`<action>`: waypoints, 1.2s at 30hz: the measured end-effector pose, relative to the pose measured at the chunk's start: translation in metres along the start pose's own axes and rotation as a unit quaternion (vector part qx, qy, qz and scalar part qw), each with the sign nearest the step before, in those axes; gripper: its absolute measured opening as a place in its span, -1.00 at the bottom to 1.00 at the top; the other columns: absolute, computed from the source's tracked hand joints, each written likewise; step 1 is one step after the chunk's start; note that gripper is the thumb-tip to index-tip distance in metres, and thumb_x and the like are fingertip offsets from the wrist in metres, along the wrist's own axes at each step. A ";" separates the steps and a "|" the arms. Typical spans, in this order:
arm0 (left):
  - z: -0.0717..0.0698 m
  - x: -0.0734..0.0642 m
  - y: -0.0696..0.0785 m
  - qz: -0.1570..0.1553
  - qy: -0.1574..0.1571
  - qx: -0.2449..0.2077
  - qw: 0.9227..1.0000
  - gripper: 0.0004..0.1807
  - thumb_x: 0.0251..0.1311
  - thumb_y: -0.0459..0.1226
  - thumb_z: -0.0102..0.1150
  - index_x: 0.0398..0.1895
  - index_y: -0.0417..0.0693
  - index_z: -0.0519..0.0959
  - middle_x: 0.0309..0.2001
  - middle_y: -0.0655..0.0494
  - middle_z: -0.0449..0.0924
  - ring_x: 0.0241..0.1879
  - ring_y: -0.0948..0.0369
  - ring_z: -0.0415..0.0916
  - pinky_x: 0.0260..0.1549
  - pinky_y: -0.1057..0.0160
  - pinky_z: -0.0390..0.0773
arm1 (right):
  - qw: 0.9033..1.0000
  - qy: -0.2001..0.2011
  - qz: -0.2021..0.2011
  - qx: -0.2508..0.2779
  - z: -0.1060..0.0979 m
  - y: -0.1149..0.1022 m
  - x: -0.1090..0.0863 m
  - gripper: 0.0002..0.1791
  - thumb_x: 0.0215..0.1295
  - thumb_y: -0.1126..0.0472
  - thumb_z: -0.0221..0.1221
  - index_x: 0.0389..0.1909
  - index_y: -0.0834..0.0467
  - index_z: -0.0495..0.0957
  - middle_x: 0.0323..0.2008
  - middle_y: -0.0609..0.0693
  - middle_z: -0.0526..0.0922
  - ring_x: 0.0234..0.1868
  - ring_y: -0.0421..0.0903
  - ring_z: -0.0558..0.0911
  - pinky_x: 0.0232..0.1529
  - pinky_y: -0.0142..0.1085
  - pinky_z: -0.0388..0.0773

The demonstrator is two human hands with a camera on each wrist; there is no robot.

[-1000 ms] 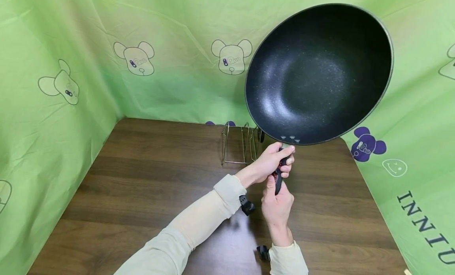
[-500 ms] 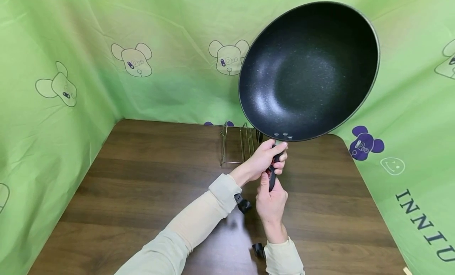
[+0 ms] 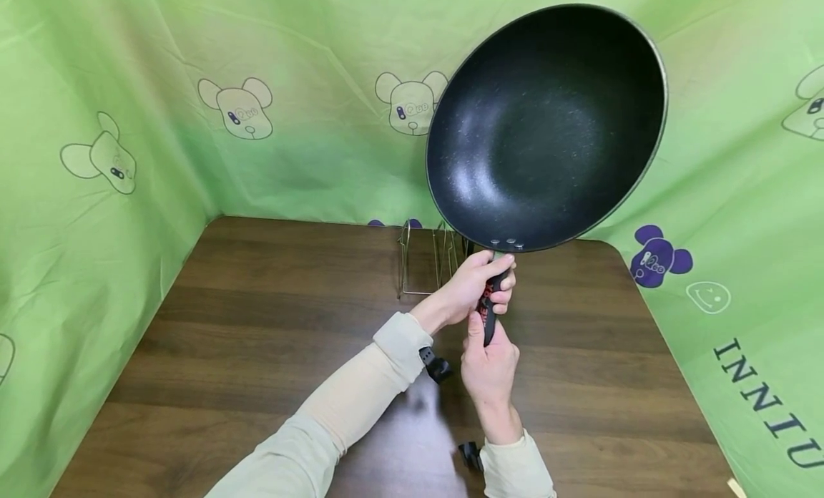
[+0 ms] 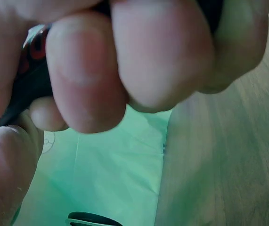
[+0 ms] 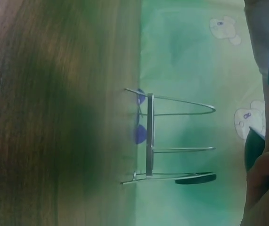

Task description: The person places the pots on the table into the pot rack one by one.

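Observation:
A large black wok is held up above the table, tilted so that its dark inner face and the rivets near its handle show. My left hand grips the black handle close to the pan body. Just below it, my right hand holds the handle's lower end, thumb laid along the top. In the left wrist view, curled fingers wrap the handle, where red print shows. Part of the wok's dark edge appears at the right of the right wrist view.
Behind the hands, a wire rack stands at the table's back edge, with a black oval piece at one end. Green printed cloth surrounds the brown wooden table at the back and sides.
Both hands have shifted the wok a little to the left, with its tilt nearly the same. Their grips on the handle look unchanged, and the rack stays where it was.

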State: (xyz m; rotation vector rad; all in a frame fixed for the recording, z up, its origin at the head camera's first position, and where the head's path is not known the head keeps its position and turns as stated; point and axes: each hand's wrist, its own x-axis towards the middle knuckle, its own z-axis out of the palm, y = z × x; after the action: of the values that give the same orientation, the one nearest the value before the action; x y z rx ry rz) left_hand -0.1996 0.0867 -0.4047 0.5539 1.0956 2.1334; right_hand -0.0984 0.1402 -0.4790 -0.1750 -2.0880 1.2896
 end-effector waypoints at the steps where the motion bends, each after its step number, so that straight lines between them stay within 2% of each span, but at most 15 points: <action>1: -0.001 0.000 0.000 -0.001 0.000 0.000 1.000 -0.76 0.63 -0.20 -0.25 -0.28 -0.08 0.28 -0.58 0.14 0.15 -0.71 0.33 0.14 -0.72 0.42 0.26 | 1.000 -0.002 0.002 -0.002 0.000 0.000 0.000 -0.62 0.49 0.11 0.18 -0.57 0.17 0.50 -0.79 -0.10 0.46 -0.77 -0.35 0.41 -0.71 -0.43 0.35; 11: -0.004 -0.005 0.002 0.000 0.003 -0.009 1.000 -0.76 0.61 -0.20 -0.23 -0.29 -0.07 0.29 -0.58 0.15 0.16 -0.72 0.35 0.14 -0.71 0.41 0.26 | 1.000 -0.015 -0.013 -0.010 0.001 -0.005 -0.002 -0.64 0.49 0.12 0.17 -0.53 0.17 0.51 -0.76 -0.10 0.46 -0.74 -0.30 0.42 -0.70 -0.42 0.36; 25: -0.001 -0.010 0.007 0.007 -0.015 -0.014 1.000 -0.76 0.61 -0.21 -0.26 -0.29 -0.08 0.28 -0.58 0.15 0.15 -0.72 0.36 0.16 -0.71 0.41 0.25 | 0.999 -0.013 -0.023 -0.019 -0.002 -0.014 -0.003 -0.66 0.49 0.13 0.17 -0.53 0.15 0.50 -0.75 -0.12 0.47 -0.73 -0.31 0.42 -0.68 -0.41 0.37; 36: -0.003 -0.012 0.010 0.021 -0.018 -0.041 0.999 -0.75 0.62 -0.24 -0.30 -0.30 -0.05 0.31 -0.59 0.16 0.16 -0.72 0.35 0.15 -0.74 0.42 0.23 | 0.999 -0.035 -0.014 -0.029 -0.002 -0.019 -0.002 -0.68 0.49 0.10 0.17 -0.48 0.16 0.50 -0.72 -0.08 0.47 -0.71 -0.19 0.43 -0.71 -0.39 0.33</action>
State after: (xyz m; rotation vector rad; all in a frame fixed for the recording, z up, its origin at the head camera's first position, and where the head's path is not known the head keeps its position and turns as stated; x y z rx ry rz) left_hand -0.1969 0.0720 -0.3991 0.5779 0.9799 2.1852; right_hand -0.0910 0.1310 -0.4635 -0.1264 -2.1805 1.2351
